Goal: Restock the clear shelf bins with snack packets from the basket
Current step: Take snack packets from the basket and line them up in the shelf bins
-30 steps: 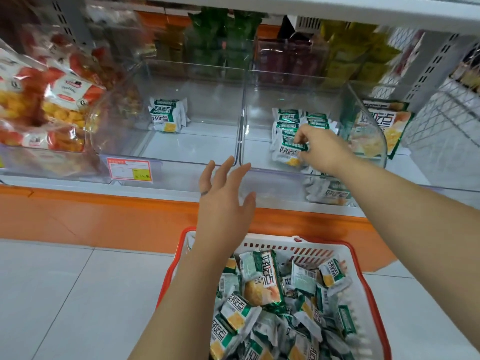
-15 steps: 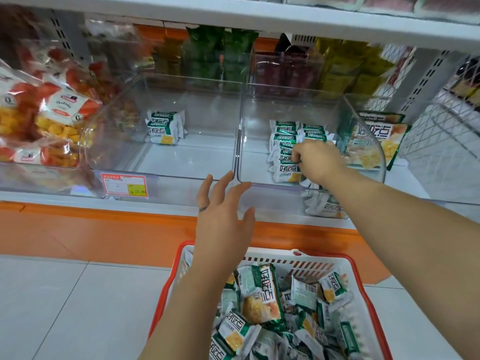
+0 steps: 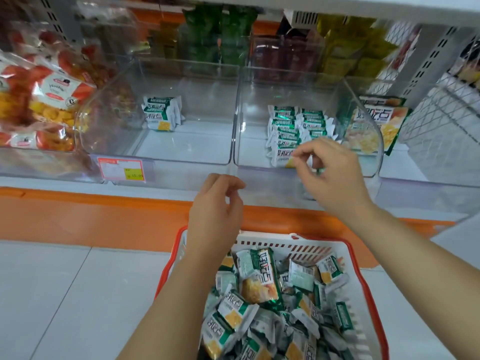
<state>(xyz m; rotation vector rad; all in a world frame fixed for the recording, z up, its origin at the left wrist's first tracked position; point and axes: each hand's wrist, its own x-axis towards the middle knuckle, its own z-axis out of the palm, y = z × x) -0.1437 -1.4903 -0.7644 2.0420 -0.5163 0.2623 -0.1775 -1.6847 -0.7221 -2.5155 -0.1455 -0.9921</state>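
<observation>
A white basket with a red rim stands on the floor below me, full of small green-and-white snack packets. On the shelf are two clear bins. The left bin has a few packets standing at its back. The right bin has rows of the same packets. My right hand hovers at the right bin's front edge, fingers loosely curled, holding nothing that I can see. Above the basket's far rim, my left hand hangs with loosely curled, empty fingers.
Bags of red and orange snacks fill the bin at far left. A price tag hangs on the shelf edge. A larger packet leans right of the bins, next to wire mesh. An orange base runs under the shelf.
My right hand has drawn back out of the right bin to its front edge, off the packets it was touching. My left hand's spread fingers have curled.
</observation>
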